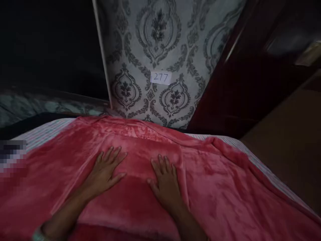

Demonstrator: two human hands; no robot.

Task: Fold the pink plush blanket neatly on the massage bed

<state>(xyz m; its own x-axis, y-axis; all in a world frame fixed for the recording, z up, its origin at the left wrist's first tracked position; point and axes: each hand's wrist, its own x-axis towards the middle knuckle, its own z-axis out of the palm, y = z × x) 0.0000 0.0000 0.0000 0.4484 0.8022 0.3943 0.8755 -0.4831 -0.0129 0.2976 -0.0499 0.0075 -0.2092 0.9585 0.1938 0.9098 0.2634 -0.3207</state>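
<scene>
The left hand (104, 172) lies palm down with its fingers (116, 153) spread wide and nearly straight, thumb angled inward. The right hand (167, 187) is also flat, its fingers (162, 164) a little closer together and its thumb held out. Neither grips anything; both rest on a smooth, roughly rectangular pink-red plush panel (136, 182) with straight edges. Whether it is a fold or a separate piece, I cannot tell. It lies in the middle of a wide pink-red plush blanket (220, 190), whose pile shows lighter and darker brushed patches and whose far right edge is rumpled. A pale striped fabric sheet (47, 130) shows beyond the blanket's edges. Behind stands a grey wall with dark damask medallions (157, 50), bearing a white rectangular paper label reading 277 (161, 77).
</scene>
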